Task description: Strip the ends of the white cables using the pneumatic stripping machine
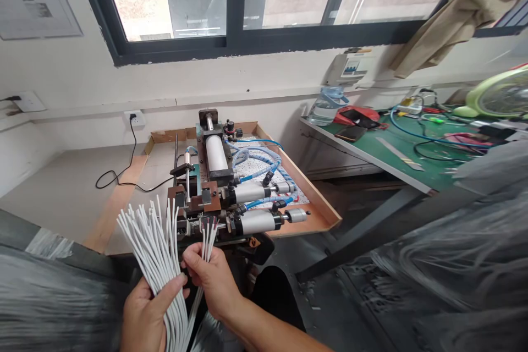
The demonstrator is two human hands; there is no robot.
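A thick bundle of white cables (150, 250) fans out at its top, with my left hand (150, 311) closed around it lower down and the thumb lying across the front. Just to the right, my right hand (216, 280) pinches a few white cables (209, 239) apart from the bundle, their tips pointing up. Those tips stand in front of a pneumatic machine (216, 157) with silver cylinders (259, 221) and blue air hoses (264, 168). Below the hands the cables run down out of view.
A wooden-edged tray (307, 181) surrounds the machine, and a black cord (134, 162) runs to a wall socket (134, 118). On the right, a green-topped table (396, 148) carries a water jug (325, 105), a phone (350, 133) and a fan (501, 96). Plastic-wrapped bundles flank both sides.
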